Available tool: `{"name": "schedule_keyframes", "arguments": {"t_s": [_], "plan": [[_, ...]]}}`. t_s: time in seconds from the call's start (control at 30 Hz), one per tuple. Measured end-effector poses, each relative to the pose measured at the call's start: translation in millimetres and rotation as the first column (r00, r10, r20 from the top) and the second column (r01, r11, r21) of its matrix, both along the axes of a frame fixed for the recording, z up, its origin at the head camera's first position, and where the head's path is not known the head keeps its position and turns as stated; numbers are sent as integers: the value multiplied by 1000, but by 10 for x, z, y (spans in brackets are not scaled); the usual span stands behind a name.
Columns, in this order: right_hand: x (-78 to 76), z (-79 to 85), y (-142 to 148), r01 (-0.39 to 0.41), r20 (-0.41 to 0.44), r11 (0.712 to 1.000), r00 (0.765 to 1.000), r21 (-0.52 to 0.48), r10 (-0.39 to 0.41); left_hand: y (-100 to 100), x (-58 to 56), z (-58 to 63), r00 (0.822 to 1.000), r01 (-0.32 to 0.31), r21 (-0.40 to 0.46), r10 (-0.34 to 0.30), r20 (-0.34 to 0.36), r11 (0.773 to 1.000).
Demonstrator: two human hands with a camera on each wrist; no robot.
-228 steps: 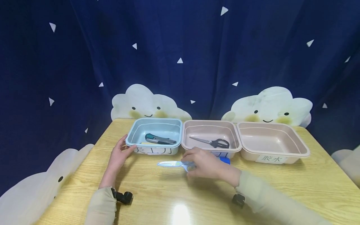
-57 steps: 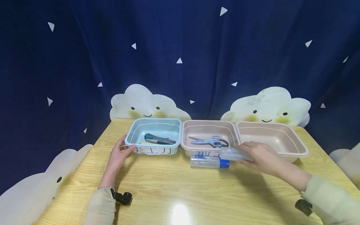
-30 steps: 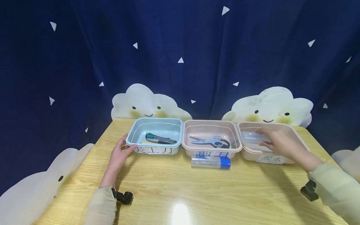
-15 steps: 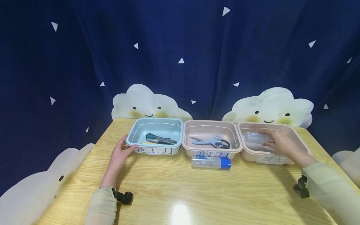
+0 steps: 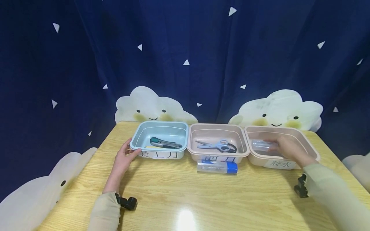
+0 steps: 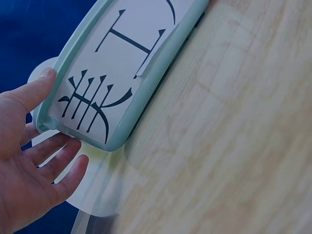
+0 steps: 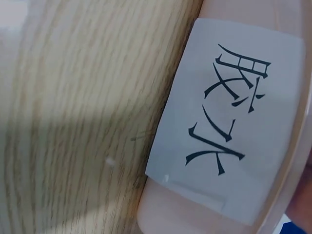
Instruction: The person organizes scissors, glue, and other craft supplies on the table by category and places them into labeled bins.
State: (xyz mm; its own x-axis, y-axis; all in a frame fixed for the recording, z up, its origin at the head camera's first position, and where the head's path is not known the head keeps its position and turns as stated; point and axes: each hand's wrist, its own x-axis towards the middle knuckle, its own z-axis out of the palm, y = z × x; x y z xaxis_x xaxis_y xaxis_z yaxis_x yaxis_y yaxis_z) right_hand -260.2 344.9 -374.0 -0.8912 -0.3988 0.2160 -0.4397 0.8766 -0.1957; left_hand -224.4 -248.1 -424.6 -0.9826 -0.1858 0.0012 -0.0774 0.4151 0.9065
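Observation:
My right hand point(image 5: 287, 149) reaches into the right beige bin point(image 5: 313, 154), holding a clear glue bottle point(image 5: 260, 145) lying sideways low inside. The hand covers the bottle's far end. The left hand point(image 5: 123, 158) grips the front left corner of the light blue bin point(image 5: 133, 141); in the left wrist view its thumb point(image 6: 36, 92) lies against the rim. A second glue bottle point(image 5: 214, 166) with a blue cap lies on the table before the middle beige bin point(image 5: 199, 128). Only a sliver of the right hand shows in the right wrist view.
Green-and-grey utility knives point(image 5: 164, 143) lie in the blue bin, with something yellow partly showing. Light blue scissors point(image 5: 212, 146) overlap black-handled scissors point(image 5: 232, 148) in the middle bin. The three bins stand side by side near the wooden table's point(image 5: 162, 195) back edge, before a dark blue curtain point(image 5: 173, 32).
The right hand has put the light blue scissors in the middle bin, then carried a glue bottle rightward into the right bin and lowered it. My left hand has stayed on the blue bin.

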Motion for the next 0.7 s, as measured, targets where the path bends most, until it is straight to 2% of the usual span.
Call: {"name": "schedule_keyframes", "arguments": {"t_s": [0.33, 0.43, 0.6, 0.7], "plan": [[-160, -135, 15, -31, 121, 997, 992, -66, 39, 17, 16, 17, 1000, 5, 4, -5, 4, 1000], [-199, -172, 4, -10, 137, 997, 990, -82, 21, 21, 15, 22, 1000, 9, 6, -9, 6, 1000], [-212, -151, -28, 30, 183, 993, 983, -110, -9, 24, 12, 30, 1000, 6, 6, -6, 4, 1000], [-209, -90, -51, 29, 162, 997, 987, -75, -16, 15, 5, 26, 1000, -2, 6, 2, 2, 1000]]}}
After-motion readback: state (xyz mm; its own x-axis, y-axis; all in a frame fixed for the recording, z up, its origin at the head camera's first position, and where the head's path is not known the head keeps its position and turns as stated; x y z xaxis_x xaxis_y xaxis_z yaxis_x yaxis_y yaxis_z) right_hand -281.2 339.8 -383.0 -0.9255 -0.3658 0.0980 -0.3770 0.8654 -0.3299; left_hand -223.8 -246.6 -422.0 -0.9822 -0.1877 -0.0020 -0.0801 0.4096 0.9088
